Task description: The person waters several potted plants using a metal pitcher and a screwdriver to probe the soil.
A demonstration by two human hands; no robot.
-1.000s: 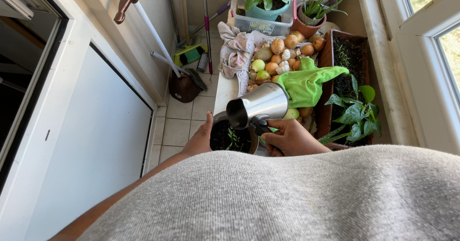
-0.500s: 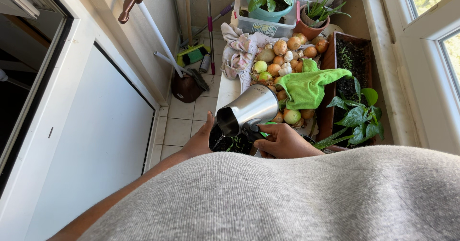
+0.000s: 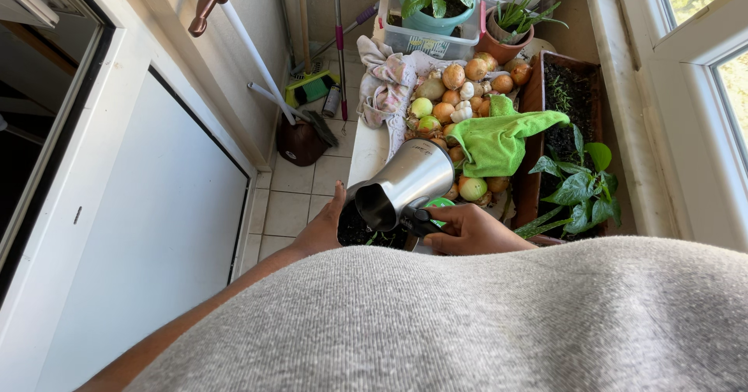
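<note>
- Head view: your right hand [image 3: 471, 230] is wrapped tight around the black handle of a shiny steel jug [image 3: 403, 184], which you've got tipped over on its side, dark open mouth pointing down and to the left.
- That mouth hangs right over a dark pot of soil [image 3: 365, 233], low in the middle of the view, just above the grey knit fabric [image 3: 483, 322] of your top.
- Your left hand [image 3: 323, 228] is against the left side of the pot, thumb up and fingers out of sight behind it; how firmly it grips, I can't tell.
- So your hands sit close together, one on the jug, one at the pot, not touching each other.
- A small round bright green thing [image 3: 440, 203] peeks out just behind the jug's handle.
- Beyond the jug, a heap of brown onions and pale green fruit [image 3: 456, 104] lies on the white bench [image 3: 370, 146], with a bright green cloth [image 3: 499, 139] draped over its right side and a crumpled pinkish cloth [image 3: 386, 84] at its left.
- To the right, a long brown planter box [image 3: 530, 174] of dark soil holds a leafy green plant [image 3: 580, 189] under the window.
- At the far end stand a blue pot with a broad-leaved plant [image 3: 436, 6] and a terracotta pot [image 3: 502, 45].
- On the tiled floor [image 3: 300, 189] to the left, a white-handled brush [image 3: 300, 139] leans on the wall.
</note>
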